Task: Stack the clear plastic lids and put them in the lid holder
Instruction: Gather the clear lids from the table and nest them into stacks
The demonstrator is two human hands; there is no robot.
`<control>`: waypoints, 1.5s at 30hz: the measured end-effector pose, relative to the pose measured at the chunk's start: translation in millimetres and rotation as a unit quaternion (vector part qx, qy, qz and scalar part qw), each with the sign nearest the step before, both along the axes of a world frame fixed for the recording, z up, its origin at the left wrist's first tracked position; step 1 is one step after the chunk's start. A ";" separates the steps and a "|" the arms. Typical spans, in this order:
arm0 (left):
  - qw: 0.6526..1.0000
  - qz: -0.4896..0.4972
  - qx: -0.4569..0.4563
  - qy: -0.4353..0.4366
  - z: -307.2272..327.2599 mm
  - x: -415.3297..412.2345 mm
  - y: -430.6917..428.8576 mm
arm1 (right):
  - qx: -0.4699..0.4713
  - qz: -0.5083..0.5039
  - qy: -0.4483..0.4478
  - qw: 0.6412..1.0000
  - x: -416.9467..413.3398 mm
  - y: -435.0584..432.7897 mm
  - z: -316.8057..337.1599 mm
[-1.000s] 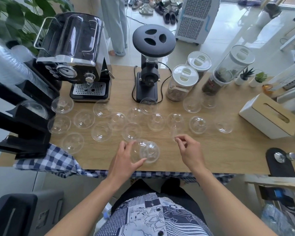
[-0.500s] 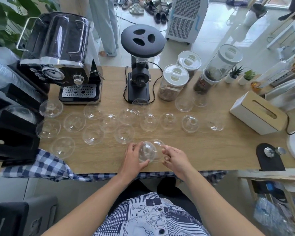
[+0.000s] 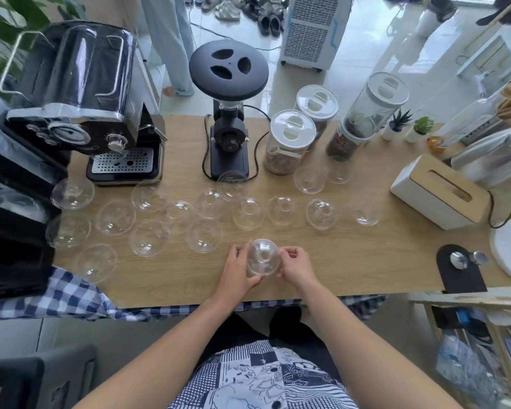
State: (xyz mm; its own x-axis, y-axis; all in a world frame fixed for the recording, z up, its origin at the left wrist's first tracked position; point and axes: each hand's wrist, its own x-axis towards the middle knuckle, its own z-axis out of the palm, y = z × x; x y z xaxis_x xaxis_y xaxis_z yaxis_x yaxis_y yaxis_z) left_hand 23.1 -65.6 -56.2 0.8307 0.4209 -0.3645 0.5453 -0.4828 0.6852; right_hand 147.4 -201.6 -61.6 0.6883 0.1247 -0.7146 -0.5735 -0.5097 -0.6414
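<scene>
Stack of clear dome lids (image 3: 262,256) sits between both hands, low over the near edge of the wooden surface (image 3: 351,261). Whether it rests on the wood or is lifted off it cannot be told, nor how many lids are nested. The left hand (image 3: 237,274) cups one side, thumb curled under and fingers wrapped round the rim. The right hand (image 3: 298,266) pinches the opposite rim with bent fingertips. Both forearms reach straight forward from the body. Loose lids (image 3: 202,235) lie scattered across the surface beyond, their clear edges hard to trace. The black lid holder (image 3: 18,249) stands at the left, cut off by the frame edge, beside an espresso machine (image 3: 80,93).
</scene>
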 end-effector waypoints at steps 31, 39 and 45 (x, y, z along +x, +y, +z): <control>0.984 0.037 0.153 0.081 15.8 110.5 48.9 | -0.311 0.209 -0.204 0.905 201.3 -117.4 22.1; 0.985 0.029 0.159 0.053 17.0 103.6 51.6 | -0.243 0.184 -0.247 0.920 195.4 -121.4 23.4; 0.987 0.039 0.151 -0.035 33.8 73.3 50.9 | -0.191 0.188 -0.255 0.929 161.1 -120.2 37.9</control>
State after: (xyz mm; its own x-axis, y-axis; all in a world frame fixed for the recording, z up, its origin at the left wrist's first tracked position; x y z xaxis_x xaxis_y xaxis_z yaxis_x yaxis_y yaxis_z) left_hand 96.4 -14.6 -22.4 0.8099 0.5656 -0.1558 0.5457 -0.6289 0.5538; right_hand 308.5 -321.8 -23.7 0.9085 0.2296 -0.3492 0.0206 -0.8591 -0.5114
